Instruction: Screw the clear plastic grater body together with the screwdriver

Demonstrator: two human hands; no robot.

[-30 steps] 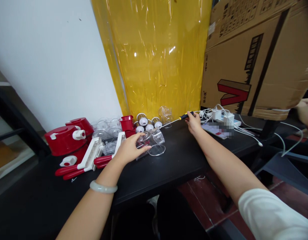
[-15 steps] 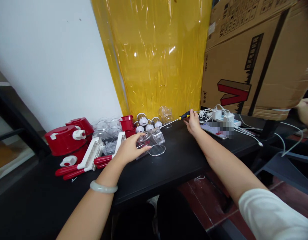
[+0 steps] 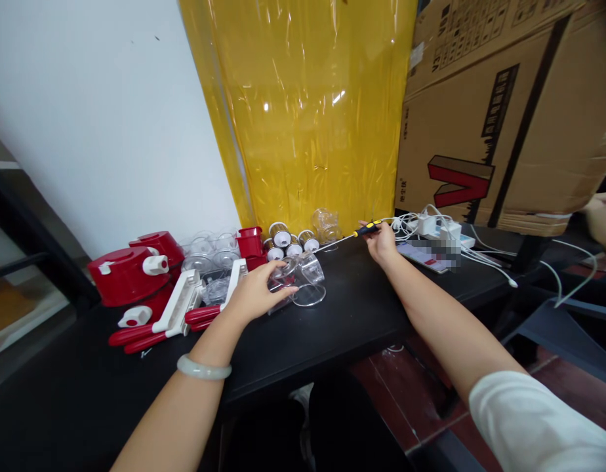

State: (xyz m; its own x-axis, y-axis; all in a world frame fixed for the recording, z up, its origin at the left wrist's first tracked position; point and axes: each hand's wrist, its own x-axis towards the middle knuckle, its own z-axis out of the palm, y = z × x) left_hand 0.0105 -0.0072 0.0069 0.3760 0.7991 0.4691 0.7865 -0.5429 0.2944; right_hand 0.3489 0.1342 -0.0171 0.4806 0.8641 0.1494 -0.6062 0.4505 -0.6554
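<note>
I see a yellow plastic sheet [image 3: 303,111] beside a white wall [image 3: 101,118], a printed cardboard box [image 3: 529,144] at right, and, on the counter [image 3: 352,314], white chargers [image 3: 425,225] with tangled cables [image 3: 401,226] near a phone [image 3: 421,255].

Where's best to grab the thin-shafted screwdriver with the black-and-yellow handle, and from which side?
Probably by the thick black-and-yellow handle, from the right, where the right grip holds it: it is the widest part and points right, while the thin metal shaft slants left toward the clear cup-shaped part.
</note>
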